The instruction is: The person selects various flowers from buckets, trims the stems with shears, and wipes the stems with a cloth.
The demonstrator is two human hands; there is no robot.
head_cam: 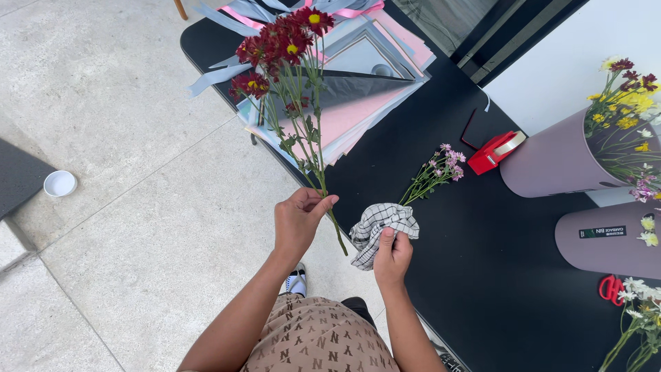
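Your left hand [297,222] was closed around the stems of a bunch of dark red flowers [282,43], pinched low down with the cut ends poking out below your fingers and the heads standing up over the stack of pink and grey wrapping sheets [358,103]. Your right hand [392,258] was shut on a checked cloth [381,224], thumb on top, at the edge of the black table [482,275], just beside the stems but not touching them

To handle this well, you would have done best to keep that left grip firm but low, so the stems stayed together without being crushed, and to draw the cloth along them with light pressure, away from the blooms. Holding the bunch upright, as you did, kept the heads clear of the table

A small sprig of pink flowers [441,169] lay on the table just beyond the cloth, with a red tape dispenser [492,153] further back. Two mauve tubs [558,162] sat to the right, one holding yellow and red flowers, and red scissors [610,288] lay near white blooms
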